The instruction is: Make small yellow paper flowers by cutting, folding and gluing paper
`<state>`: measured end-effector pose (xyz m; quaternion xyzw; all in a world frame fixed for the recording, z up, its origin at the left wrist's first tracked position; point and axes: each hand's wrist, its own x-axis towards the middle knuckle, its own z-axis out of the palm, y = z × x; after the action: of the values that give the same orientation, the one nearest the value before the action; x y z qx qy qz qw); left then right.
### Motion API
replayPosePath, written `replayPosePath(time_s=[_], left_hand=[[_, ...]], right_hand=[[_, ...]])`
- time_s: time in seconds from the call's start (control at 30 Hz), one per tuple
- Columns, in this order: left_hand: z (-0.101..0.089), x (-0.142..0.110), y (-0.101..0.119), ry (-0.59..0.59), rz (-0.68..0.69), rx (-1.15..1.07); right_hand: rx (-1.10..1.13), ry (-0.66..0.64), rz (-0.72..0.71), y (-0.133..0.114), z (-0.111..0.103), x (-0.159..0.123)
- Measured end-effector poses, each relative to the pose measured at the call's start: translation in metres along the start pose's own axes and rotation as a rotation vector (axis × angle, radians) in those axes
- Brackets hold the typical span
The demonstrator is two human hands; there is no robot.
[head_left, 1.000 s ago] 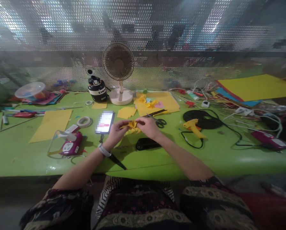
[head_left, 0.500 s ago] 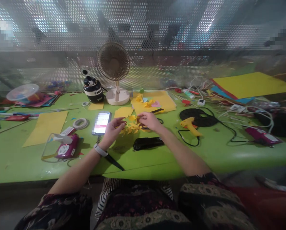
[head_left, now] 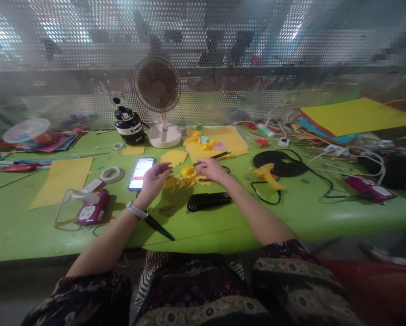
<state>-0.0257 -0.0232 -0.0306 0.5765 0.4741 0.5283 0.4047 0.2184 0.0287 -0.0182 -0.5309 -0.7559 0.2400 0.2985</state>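
Observation:
My left hand point(head_left: 153, 180) hovers beside the phone point(head_left: 138, 174), its fingers apart and slightly curled, holding nothing I can see. My right hand point(head_left: 210, 169) is closed, thumb and fingers pinched at the right side of a yellow paper flower point(head_left: 188, 173). More yellow paper pieces point(head_left: 169, 182) lie under and around the flower. Behind the hands is a small pile of cut yellow paper point(head_left: 174, 157). A black stapler point(head_left: 208, 202) lies in front of my right hand, and scissors point(head_left: 223, 155) with yellow handles lie behind it.
A fan point(head_left: 164, 137) and a dark bottle point(head_left: 129, 130) stand at the back. To the right are a yellow glue gun point(head_left: 267, 174) and a corded purple device point(head_left: 369, 188). Left are a tape roll point(head_left: 111, 174), a purple device point(head_left: 93, 209) and yellow paper point(head_left: 62, 181).
My left hand has drawn back to the left, away from the yellow paper. The paper flower now shows rounder and fuller beside my right hand, which stays nearly in place.

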Motion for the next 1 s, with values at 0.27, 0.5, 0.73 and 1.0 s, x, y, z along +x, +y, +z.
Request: replayPosePath(time_s=[0.27, 0.5, 0.73, 1.0], left_hand=[[-0.001, -0.001, 0.004, 0.056, 0.106, 0.043], [-0.007, 0.007, 0.01, 0.185, 0.208, 0.117], [-0.013, 0.008, 0.017, 0.156, 0.181, 0.188], [-0.026, 0.009, 0.02, -0.236, 0.053, 0.659]], right_hand=[[-0.149, -0.008, 0.054, 0.0, -0.017, 0.002], [-0.1, 0.04, -0.06, -0.013, -0.04, -0.005], [0.21, 0.115, 0.033, -0.013, -0.081, -0.006], [-0.07, -0.165, 0.067, -0.02, -0.069, -0.015]])
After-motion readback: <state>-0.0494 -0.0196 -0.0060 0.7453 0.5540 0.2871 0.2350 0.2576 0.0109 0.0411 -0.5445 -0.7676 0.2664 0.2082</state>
